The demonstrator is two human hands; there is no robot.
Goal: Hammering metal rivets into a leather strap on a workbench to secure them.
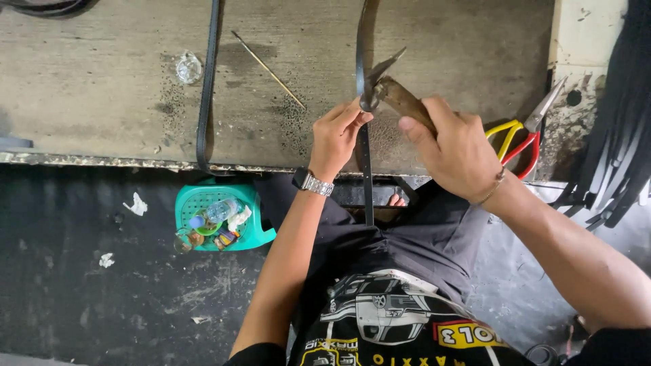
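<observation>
A dark leather strap [367,41] runs down the wooden workbench [102,74] and hangs over its front edge between my knees. My left hand [337,135], with a metal watch on the wrist, pinches the strap near the bench's front edge. My right hand [456,146] grips the wooden handle of a hammer [388,87]. The hammer's metal head rests against the strap just above my left fingertips.
A second dark strap [207,88] lies to the left, with a thin stick [268,69] and a small glass piece [188,68] near it. Red and yellow pliers [523,135] lie at the right. Several black straps [620,135] hang at the far right. A green stool [220,213] holding small items stands on the floor.
</observation>
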